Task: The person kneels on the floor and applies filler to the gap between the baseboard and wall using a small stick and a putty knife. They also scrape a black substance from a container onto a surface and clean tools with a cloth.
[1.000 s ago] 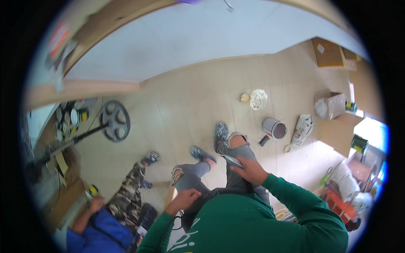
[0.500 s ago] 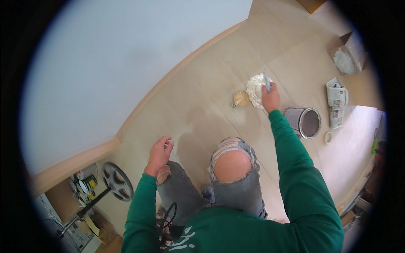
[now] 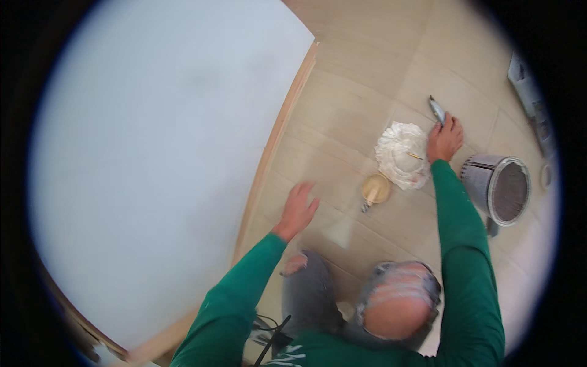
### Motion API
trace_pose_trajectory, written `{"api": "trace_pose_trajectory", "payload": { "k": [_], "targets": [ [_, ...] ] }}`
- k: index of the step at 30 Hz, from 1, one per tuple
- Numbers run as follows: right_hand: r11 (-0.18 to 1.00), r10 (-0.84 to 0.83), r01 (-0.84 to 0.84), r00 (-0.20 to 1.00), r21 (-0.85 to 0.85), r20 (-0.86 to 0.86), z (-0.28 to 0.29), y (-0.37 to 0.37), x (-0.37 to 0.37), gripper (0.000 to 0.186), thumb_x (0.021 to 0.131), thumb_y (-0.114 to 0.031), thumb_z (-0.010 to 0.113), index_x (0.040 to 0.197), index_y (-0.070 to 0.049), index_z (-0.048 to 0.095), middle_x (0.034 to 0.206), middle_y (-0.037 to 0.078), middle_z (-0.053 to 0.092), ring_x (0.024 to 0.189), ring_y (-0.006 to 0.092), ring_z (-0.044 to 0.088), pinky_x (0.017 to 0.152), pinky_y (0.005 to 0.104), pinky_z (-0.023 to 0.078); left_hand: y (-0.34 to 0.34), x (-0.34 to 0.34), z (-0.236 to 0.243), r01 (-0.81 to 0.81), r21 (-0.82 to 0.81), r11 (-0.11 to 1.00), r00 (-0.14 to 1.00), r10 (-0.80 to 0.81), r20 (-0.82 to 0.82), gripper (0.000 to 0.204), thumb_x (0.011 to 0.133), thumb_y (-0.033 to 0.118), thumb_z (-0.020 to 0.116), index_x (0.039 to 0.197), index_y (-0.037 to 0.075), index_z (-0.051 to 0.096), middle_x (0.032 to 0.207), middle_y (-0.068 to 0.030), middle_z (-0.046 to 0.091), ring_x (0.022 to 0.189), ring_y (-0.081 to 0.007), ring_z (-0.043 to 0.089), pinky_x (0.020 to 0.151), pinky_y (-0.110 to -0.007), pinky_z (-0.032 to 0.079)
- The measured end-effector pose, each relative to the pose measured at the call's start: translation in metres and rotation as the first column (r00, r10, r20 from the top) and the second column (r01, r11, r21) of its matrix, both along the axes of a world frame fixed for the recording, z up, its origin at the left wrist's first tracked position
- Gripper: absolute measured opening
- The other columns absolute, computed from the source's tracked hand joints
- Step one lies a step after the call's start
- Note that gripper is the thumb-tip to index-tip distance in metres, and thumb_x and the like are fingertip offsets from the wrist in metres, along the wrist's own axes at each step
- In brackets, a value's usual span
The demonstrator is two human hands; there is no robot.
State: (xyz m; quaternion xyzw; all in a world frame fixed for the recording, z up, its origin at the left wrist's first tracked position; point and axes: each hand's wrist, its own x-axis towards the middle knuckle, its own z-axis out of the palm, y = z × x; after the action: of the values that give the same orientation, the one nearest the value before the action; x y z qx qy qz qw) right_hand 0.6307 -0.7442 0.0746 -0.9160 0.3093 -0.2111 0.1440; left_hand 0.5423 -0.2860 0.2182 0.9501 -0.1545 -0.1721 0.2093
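My right hand (image 3: 445, 140) is on the floor side of a white, round, ruffled-edge piece (image 3: 394, 160), its fingers closed around the lower end of a slim grey tool with a dark tip (image 3: 436, 110), which looks like a utility knife. A small gold-coloured stick (image 3: 415, 156) lies on the white piece. Just below that piece sits a round tan dish or lid (image 3: 376, 187) with a short handled tool across it, too small to name. Over the floor near the wall, my left hand (image 3: 297, 211) is empty, fingers apart and slightly blurred.
A paint-type can (image 3: 511, 191) with dark contents lies right of my right forearm, its mouth facing right. Beyond it are a tape roll (image 3: 546, 176) and a folded newspaper (image 3: 533, 101). The white wall (image 3: 165, 153) with wooden skirting (image 3: 278, 137) runs along my left.
My view has swung toward the left wall. My right hand has shifted from over the white piece to its right side, taking the grey tool along. My left hand has reached forward.
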Motion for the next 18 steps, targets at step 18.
{"api": "trace_pose_trajectory", "payload": {
  "k": [18],
  "targets": [
    [0.995,0.093,-0.087,0.979,0.042,-0.182,0.028,0.003,0.025,0.048,0.104,-0.021,0.058,0.150,-0.009,0.056,0.155,0.018,0.050,0.147,0.0400,0.041,0.122,0.0522,0.027,-0.117,0.255,-0.115,0.169,0.051,0.984,0.952,-0.176,0.249,0.078,0.095,0.039,0.066,0.162,0.010,0.039,0.169,-0.0269,0.026,0.155,-0.0534,0.020,0.125,-0.068,0.016]
  ]
}}
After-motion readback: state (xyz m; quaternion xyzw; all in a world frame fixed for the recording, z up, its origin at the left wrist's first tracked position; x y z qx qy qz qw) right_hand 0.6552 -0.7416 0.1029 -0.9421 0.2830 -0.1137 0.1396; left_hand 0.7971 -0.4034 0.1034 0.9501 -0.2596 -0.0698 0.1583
